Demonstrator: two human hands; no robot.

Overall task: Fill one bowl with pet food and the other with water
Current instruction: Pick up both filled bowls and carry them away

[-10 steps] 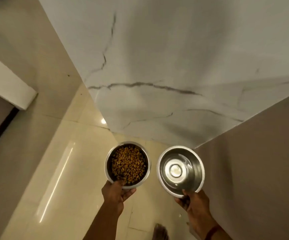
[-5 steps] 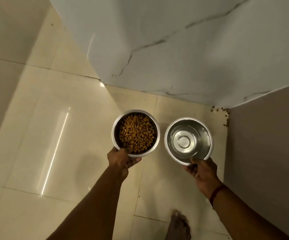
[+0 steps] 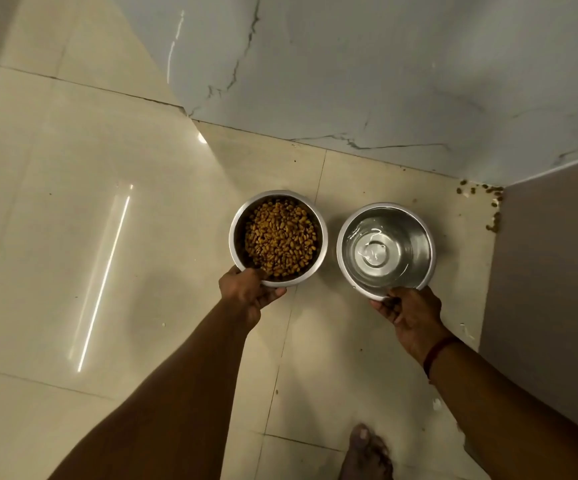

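Two steel bowls are low over the tiled floor near a wall corner. The left bowl (image 3: 237, 233) is full of brown pet food (image 3: 280, 239). My left hand (image 3: 246, 292) grips its near rim, thumb inside the edge. The right bowl (image 3: 426, 251) holds clear water (image 3: 377, 252) that ripples. My right hand (image 3: 408, 310) holds that bowl by its near rim, fingers curled under it. Whether the bowls touch the floor I cannot tell.
A white marble wall (image 3: 384, 81) runs behind the bowls and a brown wall (image 3: 557, 289) stands to the right. Spilled kibble bits (image 3: 488, 202) lie in the corner. My bare foot (image 3: 367, 452) is at the bottom. Glossy beige tiles (image 3: 90, 237) stretch left.
Both arms have stretched forward and down, carrying the bowls lower toward the floor by the corner. The view has tipped downward, and the water ripples now.
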